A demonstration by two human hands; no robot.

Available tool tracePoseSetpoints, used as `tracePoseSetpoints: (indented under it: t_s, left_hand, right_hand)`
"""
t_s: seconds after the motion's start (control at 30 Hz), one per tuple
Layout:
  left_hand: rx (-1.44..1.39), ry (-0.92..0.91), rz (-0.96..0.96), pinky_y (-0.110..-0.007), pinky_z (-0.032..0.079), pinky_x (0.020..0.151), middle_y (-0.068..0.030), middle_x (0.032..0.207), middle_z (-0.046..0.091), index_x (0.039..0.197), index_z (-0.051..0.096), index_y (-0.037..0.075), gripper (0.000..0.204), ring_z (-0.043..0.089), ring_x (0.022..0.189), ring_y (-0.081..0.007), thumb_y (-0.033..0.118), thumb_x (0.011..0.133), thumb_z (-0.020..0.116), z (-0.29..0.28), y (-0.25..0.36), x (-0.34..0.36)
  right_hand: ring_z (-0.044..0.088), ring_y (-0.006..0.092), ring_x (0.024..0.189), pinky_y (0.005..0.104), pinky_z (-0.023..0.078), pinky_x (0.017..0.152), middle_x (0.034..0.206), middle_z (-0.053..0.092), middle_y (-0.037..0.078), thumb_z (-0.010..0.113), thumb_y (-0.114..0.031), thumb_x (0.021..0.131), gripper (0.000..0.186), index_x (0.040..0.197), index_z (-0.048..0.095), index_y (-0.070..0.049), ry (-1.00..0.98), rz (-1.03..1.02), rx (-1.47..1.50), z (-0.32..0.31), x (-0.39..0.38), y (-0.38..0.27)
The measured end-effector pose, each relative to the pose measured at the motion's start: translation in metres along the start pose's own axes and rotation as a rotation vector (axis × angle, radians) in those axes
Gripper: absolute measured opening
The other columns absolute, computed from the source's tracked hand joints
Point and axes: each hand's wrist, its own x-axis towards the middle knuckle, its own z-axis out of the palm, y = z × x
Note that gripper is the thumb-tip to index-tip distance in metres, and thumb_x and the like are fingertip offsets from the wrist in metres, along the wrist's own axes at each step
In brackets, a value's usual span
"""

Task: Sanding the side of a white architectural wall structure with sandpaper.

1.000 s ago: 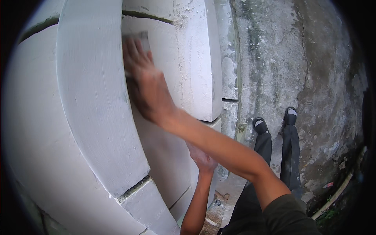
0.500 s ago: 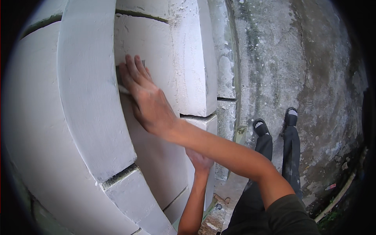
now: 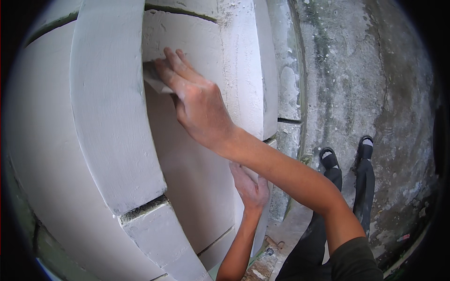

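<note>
My right hand (image 3: 199, 103) reaches into a recess in the white block wall (image 3: 108, 93), gripping a flat grey piece (image 3: 154, 75), partly hidden under the extended fingers, against the recess face (image 3: 187, 33). Below that forearm, my left hand (image 3: 248, 187), dusted white, grips the right-hand block edge (image 3: 267, 107) lower down, with thumb and fingers on either side of the corner. The recess is bounded on the left by a long raised white strip with a dark gap near its lower end.
Weathered concrete ground (image 3: 347, 70) runs along the right, where my legs and sandalled feet (image 3: 365, 147) show. A narrow stained ledge (image 3: 288, 70) borders the blocks. Small debris (image 3: 269, 243) lies at the wall's foot, and a small red scrap (image 3: 403, 237) at lower right.
My right hand slid down the recess with the grey piece, then back up a little. My left hand shows more from under the forearm. The view has shifted slightly.
</note>
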Motion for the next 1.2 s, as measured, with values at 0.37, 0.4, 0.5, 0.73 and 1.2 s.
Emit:
tracePoseSetpoints:
  t_s: [0.37, 0.4, 0.5, 0.73, 1.2]
  left_hand:
    - [0.062, -0.041, 0.016, -0.051, 0.029, 0.116, -0.0326, 0.150, 0.038, 0.138, 0.038, -0.009, 0.066, 0.041, 0.137, -0.0475, 0.037, 0.093, 0.056, -0.003, -0.001, 0.009]
    - [0.037, -0.030, 0.047, -0.051, 0.030, 0.116, -0.0326, 0.150, 0.038, 0.138, 0.038, -0.008, 0.066, 0.041, 0.137, -0.0477, 0.038, 0.093, 0.057, -0.003, -0.002, 0.011]
    - [0.034, -0.013, 0.043, -0.051, 0.030, 0.116, -0.0328, 0.150, 0.038, 0.138, 0.039, -0.007, 0.067, 0.040, 0.138, -0.0482, 0.039, 0.093, 0.058, -0.002, -0.001, 0.011]
    - [0.063, -0.077, -0.008, -0.050, 0.024, 0.120, -0.0303, 0.155, 0.034, 0.143, 0.036, -0.006, 0.077, 0.034, 0.144, -0.0432, 0.050, 0.094, 0.058, -0.005, 0.005, 0.010]
    - [0.160, -0.155, 0.102, -0.056, 0.021, 0.119, -0.0353, 0.146, 0.042, 0.143, 0.042, -0.009, 0.063, 0.035, 0.138, -0.0540, 0.031, 0.096, 0.057, 0.006, 0.013, 0.014]
  right_hand:
    - [0.066, 0.0363, 0.108, 0.0416, 0.055, 0.095, 0.113, 0.070, 0.020, 0.060, 0.007, 0.074, 0.043, 0.116, 0.069, 0.003, 0.001, -0.100, -0.108, -0.011, 0.019, 0.025]
    - [0.064, 0.0367, 0.111, 0.0426, 0.054, 0.096, 0.117, 0.067, 0.022, 0.062, 0.007, 0.074, 0.042, 0.115, 0.069, 0.005, 0.080, -0.204, -0.171, -0.008, 0.026, 0.030]
    - [0.062, 0.0374, 0.115, 0.0438, 0.051, 0.101, 0.130, 0.064, 0.021, 0.057, 0.002, 0.077, 0.050, 0.126, 0.067, -0.002, 0.042, -0.151, -0.026, -0.012, 0.037, 0.039]
    - [0.032, 0.0568, 0.139, 0.0503, 0.032, 0.118, 0.148, 0.028, 0.046, 0.053, -0.004, 0.089, 0.056, 0.145, 0.047, 0.003, -0.091, -0.118, 0.028, -0.010, 0.082, 0.049]
    - [0.036, 0.0489, 0.143, 0.0612, 0.035, 0.114, 0.151, 0.043, 0.028, 0.057, 0.005, 0.083, 0.057, 0.140, 0.051, 0.005, 0.084, -0.128, -0.109, 0.013, 0.040, 0.024]
